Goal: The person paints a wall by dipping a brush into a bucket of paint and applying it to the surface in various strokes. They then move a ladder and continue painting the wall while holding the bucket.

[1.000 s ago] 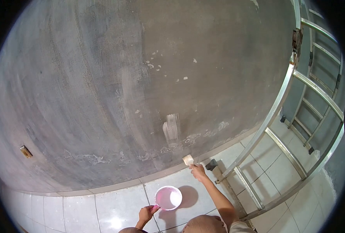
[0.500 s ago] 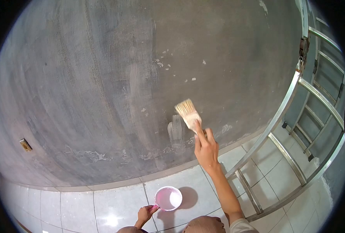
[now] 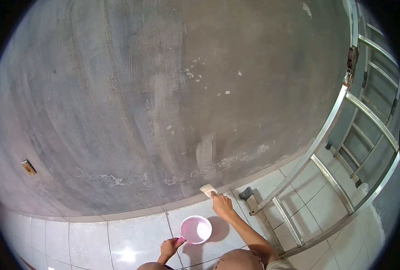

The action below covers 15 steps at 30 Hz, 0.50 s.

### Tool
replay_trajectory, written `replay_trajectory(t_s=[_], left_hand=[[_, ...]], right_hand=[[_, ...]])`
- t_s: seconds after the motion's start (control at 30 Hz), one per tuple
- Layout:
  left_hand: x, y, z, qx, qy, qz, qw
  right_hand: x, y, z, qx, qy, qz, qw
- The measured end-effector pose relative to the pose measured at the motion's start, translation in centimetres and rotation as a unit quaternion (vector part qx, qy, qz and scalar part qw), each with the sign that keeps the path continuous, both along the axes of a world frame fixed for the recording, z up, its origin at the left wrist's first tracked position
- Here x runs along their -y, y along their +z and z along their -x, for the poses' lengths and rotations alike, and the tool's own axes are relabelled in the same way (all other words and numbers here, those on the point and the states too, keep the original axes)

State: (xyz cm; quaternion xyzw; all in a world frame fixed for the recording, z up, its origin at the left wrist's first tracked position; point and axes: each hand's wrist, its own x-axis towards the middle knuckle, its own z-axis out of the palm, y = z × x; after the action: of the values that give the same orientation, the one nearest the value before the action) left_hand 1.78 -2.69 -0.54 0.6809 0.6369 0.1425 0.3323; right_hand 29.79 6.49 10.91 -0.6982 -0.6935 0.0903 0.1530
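My right hand (image 3: 222, 205) grips a paintbrush (image 3: 207, 190) with pale bristles, held low at the foot of the grey wall (image 3: 254, 103). The bristles overlap the wall's bottom edge in this view. Above the brush, a whitish painted patch (image 3: 206, 150) runs upright on the wall. My left hand (image 3: 169, 248) is closed round the handle of a pink dipper (image 3: 196, 229), which holds white liquid. The dipper is over the tiled floor, left of my right forearm.
An aluminium ladder (image 3: 319, 150) stands close on the right, its foot (image 3: 246, 193) near my right arm. White tiles (image 3: 132, 238) cover the floor. A small socket box (image 3: 29, 167) sits in the wall at left. My knees (image 3: 238, 261) show at the bottom.
My right hand has swept the paintbrush down the wall to its base. The whitish patch is now fuller. My left hand and the dipper have hardly moved.
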Motion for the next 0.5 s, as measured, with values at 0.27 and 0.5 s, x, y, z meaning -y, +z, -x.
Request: replay_trajectory(t_s=[0.27,0.5], left_hand=[[0.0,-0.5,0.2,0.023,0.013,-0.007,1.0],[0.0,-0.8,0.2,0.01,0.009,0.001,1.0]], right_hand=[[-0.1,19.8,0.6,0.039,0.019,-0.182,0.982],[-0.3,19.1,2.9,0.024,-0.023,-0.299,0.954]])
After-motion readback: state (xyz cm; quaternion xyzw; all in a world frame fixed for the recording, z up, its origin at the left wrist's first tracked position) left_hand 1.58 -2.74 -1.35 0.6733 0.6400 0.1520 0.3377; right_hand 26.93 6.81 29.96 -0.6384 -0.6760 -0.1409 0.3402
